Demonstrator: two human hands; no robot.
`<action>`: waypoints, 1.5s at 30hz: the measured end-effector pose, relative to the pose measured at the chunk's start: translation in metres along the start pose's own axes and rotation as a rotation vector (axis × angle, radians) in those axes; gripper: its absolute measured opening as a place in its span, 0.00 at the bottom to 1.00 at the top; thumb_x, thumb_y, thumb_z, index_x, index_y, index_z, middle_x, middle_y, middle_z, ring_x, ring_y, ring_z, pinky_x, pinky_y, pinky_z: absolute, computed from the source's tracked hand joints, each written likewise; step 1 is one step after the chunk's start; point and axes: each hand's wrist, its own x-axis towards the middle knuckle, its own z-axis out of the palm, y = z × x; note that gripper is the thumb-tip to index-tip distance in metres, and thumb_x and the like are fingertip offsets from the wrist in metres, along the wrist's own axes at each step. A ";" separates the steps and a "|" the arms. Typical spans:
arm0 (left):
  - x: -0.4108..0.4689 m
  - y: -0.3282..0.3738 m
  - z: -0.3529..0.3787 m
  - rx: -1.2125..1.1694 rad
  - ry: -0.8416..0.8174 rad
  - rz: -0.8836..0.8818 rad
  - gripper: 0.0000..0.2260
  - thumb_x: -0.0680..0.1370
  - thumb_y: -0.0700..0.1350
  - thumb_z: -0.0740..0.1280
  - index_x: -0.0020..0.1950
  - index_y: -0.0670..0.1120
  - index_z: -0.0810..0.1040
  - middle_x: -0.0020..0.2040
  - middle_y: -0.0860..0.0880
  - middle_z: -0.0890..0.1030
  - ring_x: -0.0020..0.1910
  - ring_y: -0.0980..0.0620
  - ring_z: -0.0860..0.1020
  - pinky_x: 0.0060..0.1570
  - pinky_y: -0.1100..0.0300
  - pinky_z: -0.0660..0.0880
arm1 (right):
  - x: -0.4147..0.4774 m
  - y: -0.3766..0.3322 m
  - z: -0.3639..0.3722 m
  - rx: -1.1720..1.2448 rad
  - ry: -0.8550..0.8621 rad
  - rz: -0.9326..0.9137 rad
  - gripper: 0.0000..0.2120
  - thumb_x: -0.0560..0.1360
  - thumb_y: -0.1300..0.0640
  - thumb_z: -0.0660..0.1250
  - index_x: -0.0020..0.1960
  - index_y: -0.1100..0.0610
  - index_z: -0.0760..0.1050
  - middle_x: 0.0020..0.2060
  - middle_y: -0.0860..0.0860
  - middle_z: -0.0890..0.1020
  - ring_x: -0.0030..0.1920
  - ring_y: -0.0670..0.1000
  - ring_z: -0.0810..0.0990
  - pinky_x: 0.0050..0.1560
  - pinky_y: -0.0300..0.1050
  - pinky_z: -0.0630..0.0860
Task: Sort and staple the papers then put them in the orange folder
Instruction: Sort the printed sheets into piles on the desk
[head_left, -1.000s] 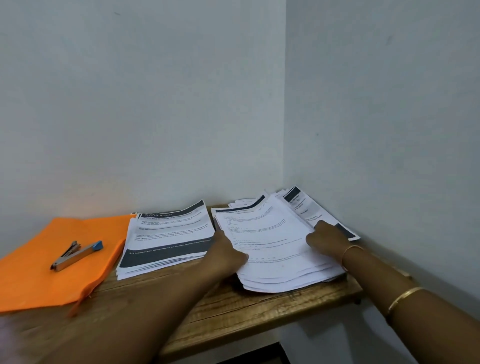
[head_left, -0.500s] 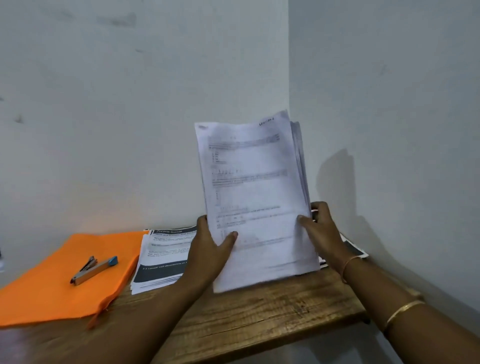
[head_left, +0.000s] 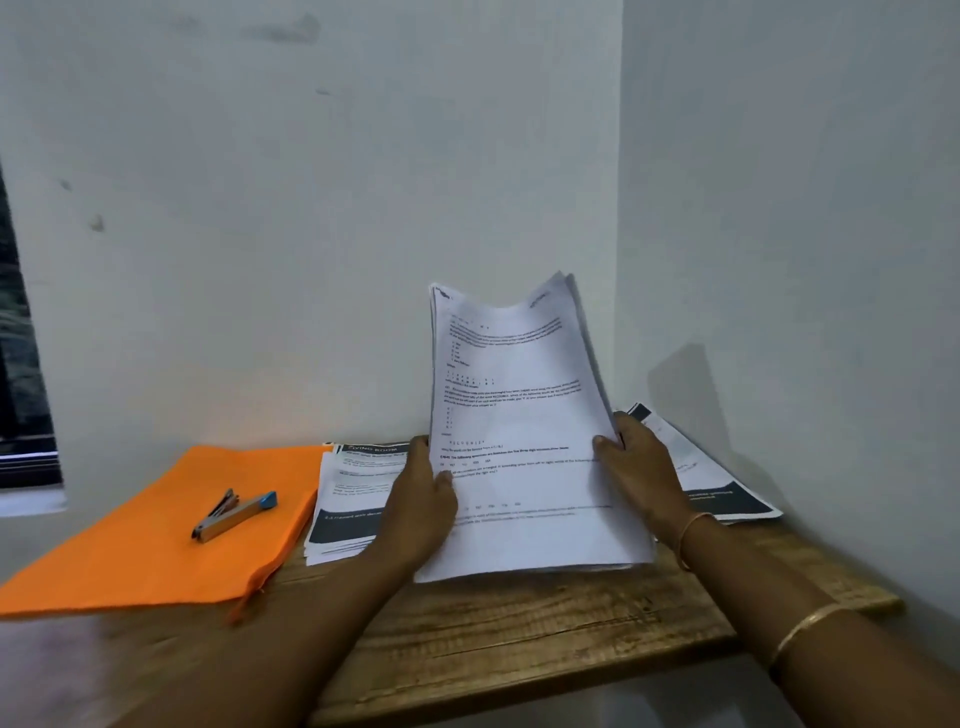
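Paper sheaf (head_left: 519, 415): thick wad of white printed sheets with black text, held upright over the table's right half. Its top edge bows and curls back toward the wall corner. The bottom edge sits right at the wooden table (head_left: 519, 644) (can't tell if it actually touches). The table is rough plank with visible grain and cracks.

Left hand (head_left: 421, 512): clamps the sheaf's left edge low down, thumb across the front page, fingers wrapped behind. Right hand (head_left: 641, 467): grips the right edge a bit higher, thumb tip on the front, fingers curled round the back. Both are closed on paper, nothing else in them.

Orange folder (head_left: 145, 551): flat, matte, fabric-looking, on the table's left end, well apart from the sheaf. Stapler (head_left: 234, 514) lies on top of it: slim metal body, blue end cap, jaws slightly agape.

Count:
- 3 paper lots: the held sheaf; left pile (head_left: 348, 499), flat between the folder and the left hand, with dark header bands; right pile (head_left: 727, 483), fanned loosely behind the right hand.
- 1 folder.
- 1 stapler.
- 2 thin gold bangles (head_left: 693, 525) on the right arm.
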 end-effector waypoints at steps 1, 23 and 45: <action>0.003 -0.002 -0.006 0.019 0.012 -0.025 0.13 0.81 0.38 0.55 0.65 0.46 0.64 0.63 0.48 0.74 0.50 0.55 0.71 0.38 0.67 0.71 | 0.001 -0.004 0.008 0.000 -0.008 -0.009 0.10 0.78 0.63 0.58 0.53 0.70 0.70 0.48 0.66 0.76 0.47 0.62 0.75 0.49 0.51 0.73; 0.063 -0.145 -0.195 0.628 -0.175 -0.385 0.25 0.72 0.48 0.73 0.67 0.47 0.70 0.66 0.44 0.73 0.63 0.46 0.72 0.55 0.58 0.69 | 0.023 -0.074 0.177 0.222 -0.530 0.356 0.14 0.76 0.67 0.61 0.62 0.65 0.70 0.57 0.60 0.76 0.57 0.61 0.76 0.50 0.47 0.74; 0.062 -0.150 -0.180 0.799 0.138 -0.215 0.05 0.76 0.46 0.67 0.48 0.47 0.73 0.51 0.45 0.79 0.52 0.45 0.75 0.41 0.59 0.63 | 0.008 -0.124 0.291 0.242 -0.743 0.305 0.01 0.73 0.64 0.61 0.45 0.61 0.70 0.43 0.59 0.72 0.42 0.56 0.74 0.39 0.46 0.68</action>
